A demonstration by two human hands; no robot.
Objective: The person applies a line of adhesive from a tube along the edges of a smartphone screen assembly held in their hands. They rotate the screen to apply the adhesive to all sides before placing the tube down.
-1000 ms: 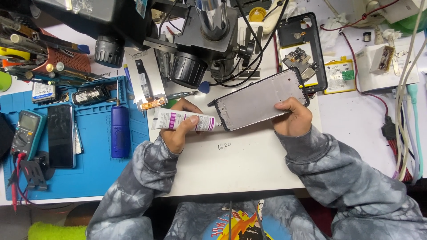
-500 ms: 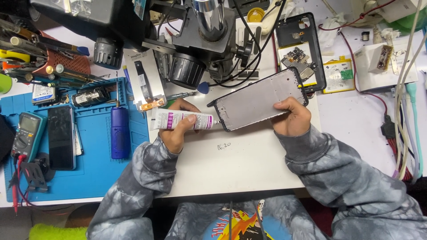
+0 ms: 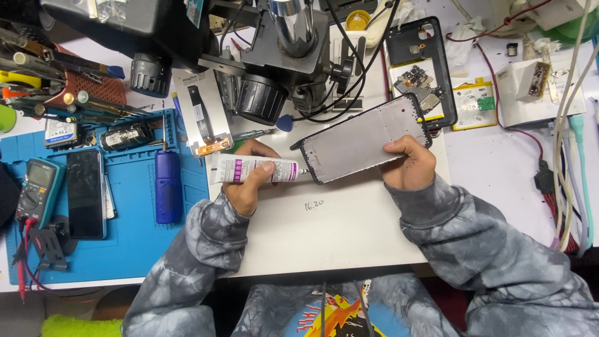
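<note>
My left hand (image 3: pixel 248 181) grips a white glue tube (image 3: pixel 253 168) with a purple band. Its thin nozzle touches the lower left edge of a grey metal phone frame (image 3: pixel 359 142). My right hand (image 3: pixel 410 164) holds that frame by its lower right end, tilted up to the right over the white table (image 3: pixel 324 234). Both sleeves are grey tie-dye.
A microscope head (image 3: pixel 274 56) hangs just behind the frame. An opened black phone body (image 3: pixel 419 72) and a battery (image 3: pixel 474 105) lie at the back right. On the blue mat (image 3: pixel 131 237) at left are a blue cylinder tool (image 3: pixel 167 186), a dark phone (image 3: pixel 86 193) and a multimeter (image 3: pixel 37 187). Cables (image 3: pixel 571 156) run along the right.
Both hands with the tube and frame have barely shifted; the nozzle stays at the frame's lower left edge.
</note>
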